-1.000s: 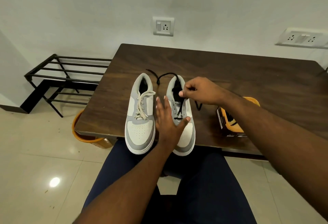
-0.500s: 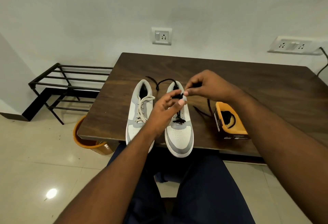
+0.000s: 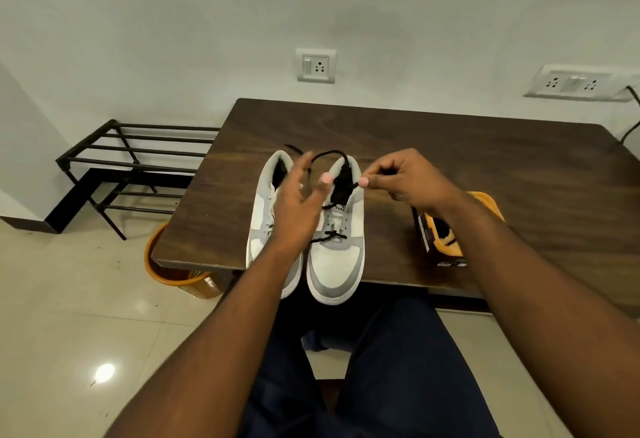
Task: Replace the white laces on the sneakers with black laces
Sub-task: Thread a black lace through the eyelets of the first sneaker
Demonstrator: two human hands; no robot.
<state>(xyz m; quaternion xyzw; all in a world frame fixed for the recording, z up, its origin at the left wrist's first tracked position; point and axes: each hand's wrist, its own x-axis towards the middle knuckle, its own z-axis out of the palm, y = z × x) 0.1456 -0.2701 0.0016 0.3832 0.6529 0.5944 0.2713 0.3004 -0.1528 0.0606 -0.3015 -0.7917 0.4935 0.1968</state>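
Sneakers (image 3: 335,257) toes toward viewer; right hand (image 3: 412,181) pinching black lace (image 3: 349,188), left hand (image 3: 298,209) spread

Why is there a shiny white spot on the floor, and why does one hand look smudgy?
Head view: the bright spot is a lamp's glare mirrored in the glossy floor tiles; the left hand is blurred, likely from moving, while the right hand pinching the black lace looks sharper; the wide lens bends the table edges.

Pale wall (image 3: 173,21) with sockets (image 3: 316,65), dark wooden table (image 3: 450,146), black rack (image 3: 138,160), glossy tiled floor (image 3: 69,299).
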